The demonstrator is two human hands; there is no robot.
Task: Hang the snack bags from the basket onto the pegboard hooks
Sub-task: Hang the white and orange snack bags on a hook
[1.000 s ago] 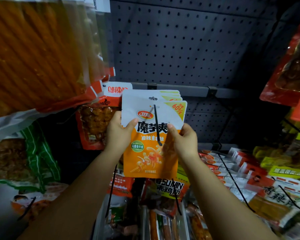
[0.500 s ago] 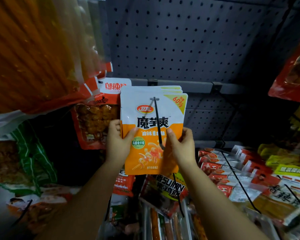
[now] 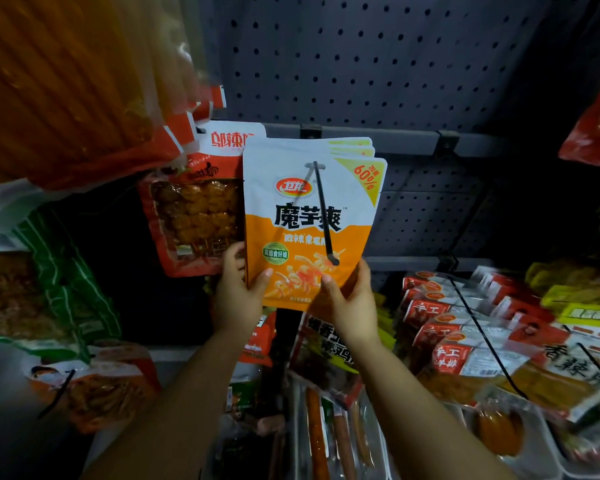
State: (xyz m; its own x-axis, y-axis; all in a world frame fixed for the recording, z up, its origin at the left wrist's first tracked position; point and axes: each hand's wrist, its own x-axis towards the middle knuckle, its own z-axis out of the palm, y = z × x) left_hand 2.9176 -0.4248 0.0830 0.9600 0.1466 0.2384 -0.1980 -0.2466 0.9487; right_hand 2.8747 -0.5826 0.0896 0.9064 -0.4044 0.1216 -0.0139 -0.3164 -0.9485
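Note:
A stack of white-and-orange snack bags (image 3: 309,216) hangs on a black pegboard hook (image 3: 323,209) that passes through their top holes, its tip showing low on the front bag. My left hand (image 3: 238,292) grips the stack's lower left edge, thumb on the front. My right hand (image 3: 352,299) grips the lower right corner, thumb on the front. The grey pegboard (image 3: 378,64) rises behind. The basket is out of view.
A red bag of brown snacks (image 3: 194,206) hangs just left of the stack. Large orange packs (image 3: 59,81) fill the upper left. Red and yellow packs (image 3: 465,327) hang on hooks at the lower right, sausages (image 3: 326,438) below. A rail (image 3: 413,142) crosses the pegboard.
The stack has slid further back along the hook, whose tip now shows lower on the front bag. Both hands have slipped down from mid-height to the bags' bottom edge.

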